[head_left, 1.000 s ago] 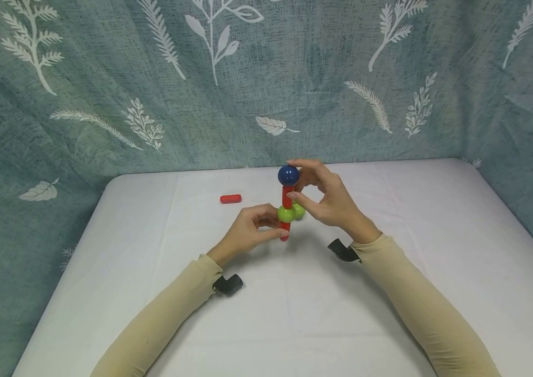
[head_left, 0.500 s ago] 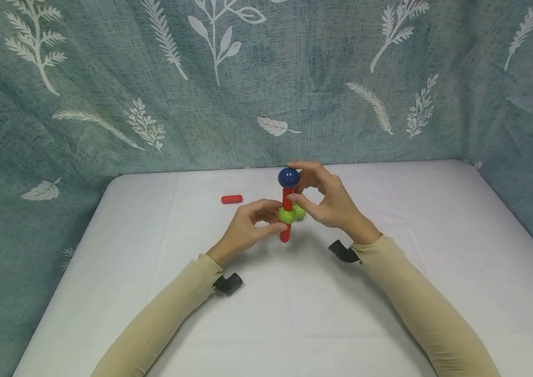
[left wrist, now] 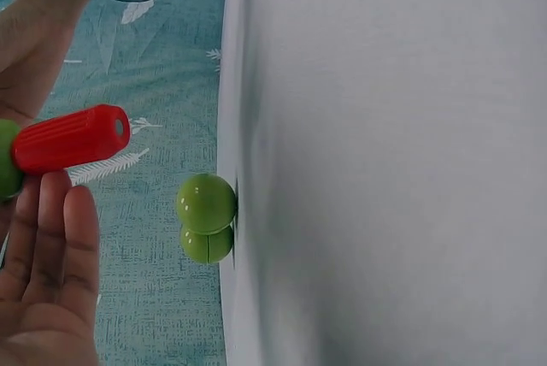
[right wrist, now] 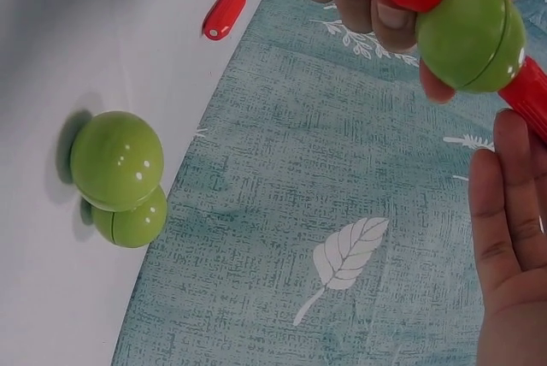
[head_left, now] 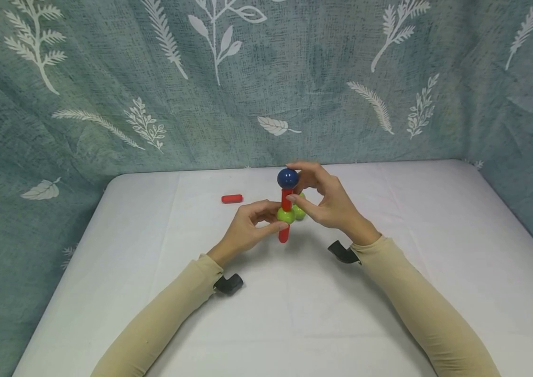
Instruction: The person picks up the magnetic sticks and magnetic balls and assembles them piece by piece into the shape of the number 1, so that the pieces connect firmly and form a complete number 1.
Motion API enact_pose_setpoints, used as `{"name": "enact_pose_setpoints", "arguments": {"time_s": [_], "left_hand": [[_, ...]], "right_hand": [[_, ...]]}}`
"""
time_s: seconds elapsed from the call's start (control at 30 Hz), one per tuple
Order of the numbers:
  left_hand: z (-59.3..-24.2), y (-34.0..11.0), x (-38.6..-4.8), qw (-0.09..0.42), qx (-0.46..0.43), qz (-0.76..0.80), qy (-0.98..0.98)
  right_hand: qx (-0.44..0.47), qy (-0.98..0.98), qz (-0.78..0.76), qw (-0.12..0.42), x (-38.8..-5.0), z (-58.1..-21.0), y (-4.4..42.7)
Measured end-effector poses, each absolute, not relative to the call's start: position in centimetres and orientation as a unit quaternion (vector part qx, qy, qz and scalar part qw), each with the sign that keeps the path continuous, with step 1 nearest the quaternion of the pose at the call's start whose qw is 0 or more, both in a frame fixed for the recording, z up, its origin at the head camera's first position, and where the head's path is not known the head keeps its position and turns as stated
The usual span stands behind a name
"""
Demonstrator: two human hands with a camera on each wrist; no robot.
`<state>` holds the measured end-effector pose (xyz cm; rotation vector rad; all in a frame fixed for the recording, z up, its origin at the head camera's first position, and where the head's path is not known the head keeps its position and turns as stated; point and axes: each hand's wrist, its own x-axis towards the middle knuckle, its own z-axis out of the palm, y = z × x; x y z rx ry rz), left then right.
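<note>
An upright stick of joined toy pieces stands between the hands: blue ball [head_left: 287, 178] on top, red rod [head_left: 286, 197], green ball [head_left: 286, 215], lower red rod [head_left: 283, 235]. My left hand [head_left: 249, 227] pinches around the green ball, its thumb where ball meets lower rod. With the thumb on the upper rod and the index finger by the blue ball, my right hand [head_left: 326, 204] holds the top part. Seen from the left wrist, the lower rod [left wrist: 73, 138] shows a hole in its free end. The right wrist view shows the green ball [right wrist: 472, 34] with rods on both sides.
Two more green balls [right wrist: 117, 161] sit together on the white table [head_left: 341, 314], behind the stick. Back left of it lies a loose red rod [head_left: 231, 199]. A leaf-patterned curtain [head_left: 200, 131] hangs beyond the table's far edge.
My left thumb has slid up from the lower rod toward the green ball. The stick sits slightly lower in view; the right hand keeps its hold.
</note>
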<state>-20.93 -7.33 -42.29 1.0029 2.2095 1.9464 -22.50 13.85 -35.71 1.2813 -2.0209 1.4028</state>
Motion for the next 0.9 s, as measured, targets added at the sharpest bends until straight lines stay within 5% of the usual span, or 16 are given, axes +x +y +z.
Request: {"name": "enact_pose_setpoints", "arguments": {"time_s": [0.9], "left_hand": [[-42.41, -6.93, -20.69, -0.022, 0.351, 0.628, 0.694]], "right_hand": [[0.448, -0.717, 0.503, 0.181, -22.55, -35.74, 13.96]]}}
